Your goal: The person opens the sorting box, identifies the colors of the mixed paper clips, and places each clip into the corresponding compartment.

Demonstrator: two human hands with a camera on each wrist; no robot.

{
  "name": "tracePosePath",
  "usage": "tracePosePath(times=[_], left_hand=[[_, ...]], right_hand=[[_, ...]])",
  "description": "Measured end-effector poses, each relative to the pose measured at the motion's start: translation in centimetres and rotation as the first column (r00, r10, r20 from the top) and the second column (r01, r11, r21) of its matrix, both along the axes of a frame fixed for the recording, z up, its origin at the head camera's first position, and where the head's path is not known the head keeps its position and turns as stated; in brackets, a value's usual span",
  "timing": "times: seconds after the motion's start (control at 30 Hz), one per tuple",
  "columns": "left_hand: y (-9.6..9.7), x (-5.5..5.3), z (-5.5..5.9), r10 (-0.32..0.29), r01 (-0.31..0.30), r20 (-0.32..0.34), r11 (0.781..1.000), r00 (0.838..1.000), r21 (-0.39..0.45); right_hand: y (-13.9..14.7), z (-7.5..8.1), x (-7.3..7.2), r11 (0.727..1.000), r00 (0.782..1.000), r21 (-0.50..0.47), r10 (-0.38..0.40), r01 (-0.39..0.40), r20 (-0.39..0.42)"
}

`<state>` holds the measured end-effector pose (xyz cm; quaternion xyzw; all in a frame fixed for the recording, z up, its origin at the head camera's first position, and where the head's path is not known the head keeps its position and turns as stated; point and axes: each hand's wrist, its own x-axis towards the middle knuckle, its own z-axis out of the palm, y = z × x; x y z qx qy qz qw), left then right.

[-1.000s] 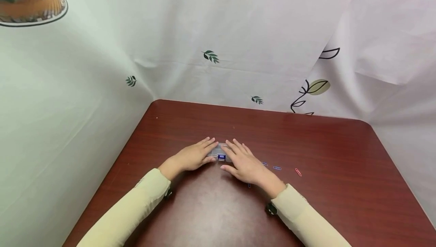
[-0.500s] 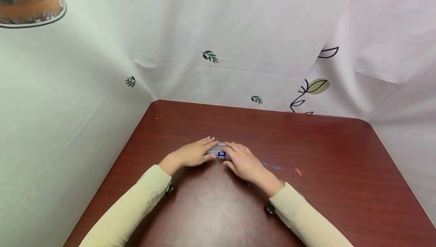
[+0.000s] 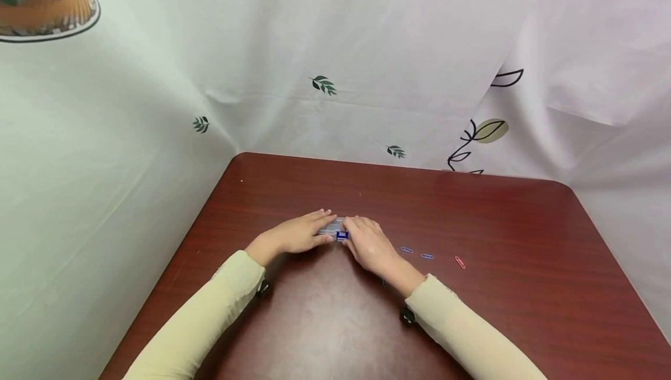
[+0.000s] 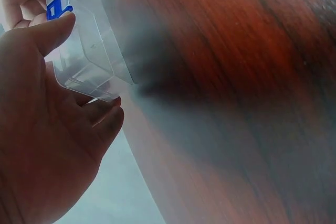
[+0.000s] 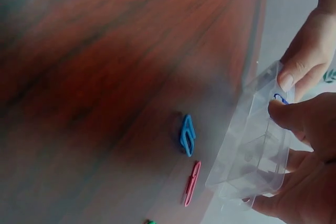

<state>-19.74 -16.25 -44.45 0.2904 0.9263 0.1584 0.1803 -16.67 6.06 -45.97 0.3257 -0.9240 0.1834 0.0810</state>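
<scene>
The clear plastic box (image 5: 249,148), just one, is between my two hands around the middle of one red-brown table (image 3: 524,287); whether it touches the wood I cannot tell. My left hand (image 3: 296,236) grips its left part, thumb in front, fingers behind; my right hand (image 3: 371,246) pinches its right part the same way. Both thumb tips are close to the single blue latch (image 3: 342,235). To my right, the head view shows three blue paper clips (image 3: 427,256), one partly hidden, and one red paper clip (image 3: 459,262).
</scene>
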Motion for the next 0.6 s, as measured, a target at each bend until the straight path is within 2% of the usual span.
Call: tracePosePath(times=[0.33,0.6], left_hand=[[-0.04,-0.22,0.11,-0.014,0.014,0.003,1.000,1.000,-0.011],[-0.19,-0.57,-0.15,-0.042,0.042,-0.008,0.999,0.999,-0.005]], right_hand=[[-0.39,0.31,0.23,1.000,0.999,-0.008,-0.027,0.027,0.038],[-0.99,0.03,0.27,0.996,0.995,0.044,-0.075,0.072,0.058]])
